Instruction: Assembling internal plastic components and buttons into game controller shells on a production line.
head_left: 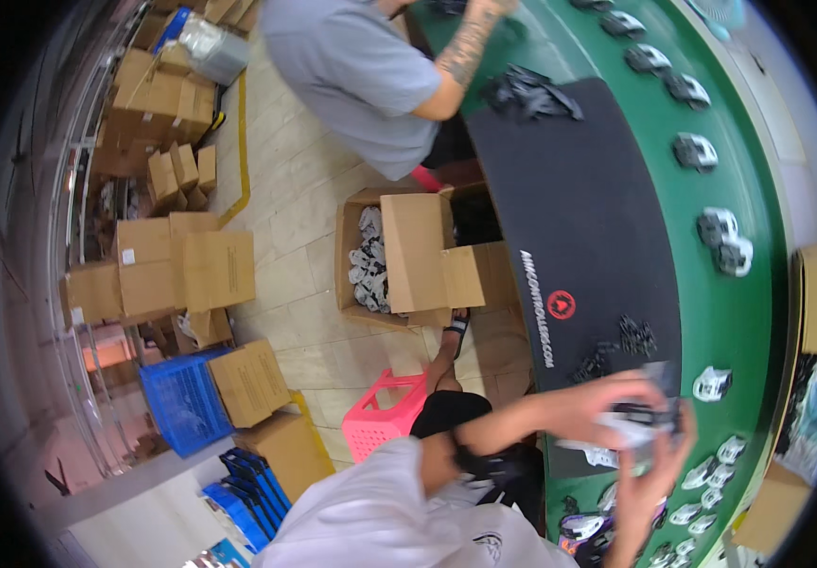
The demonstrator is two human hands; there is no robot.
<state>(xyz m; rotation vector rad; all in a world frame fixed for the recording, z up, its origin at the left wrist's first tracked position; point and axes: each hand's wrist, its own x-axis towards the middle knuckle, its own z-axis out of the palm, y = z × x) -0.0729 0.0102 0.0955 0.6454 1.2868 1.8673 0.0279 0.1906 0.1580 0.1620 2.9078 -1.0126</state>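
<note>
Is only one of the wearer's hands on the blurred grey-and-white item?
No: the left hand and the right hand are both on the grey-and-white item.

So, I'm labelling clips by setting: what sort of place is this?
Probably an assembly or packing workshop: a long green worktable carries many white-and-black plastic parts, an open brown cardboard box holds pale pieces, and another person in a grey shirt is at the table.
</note>
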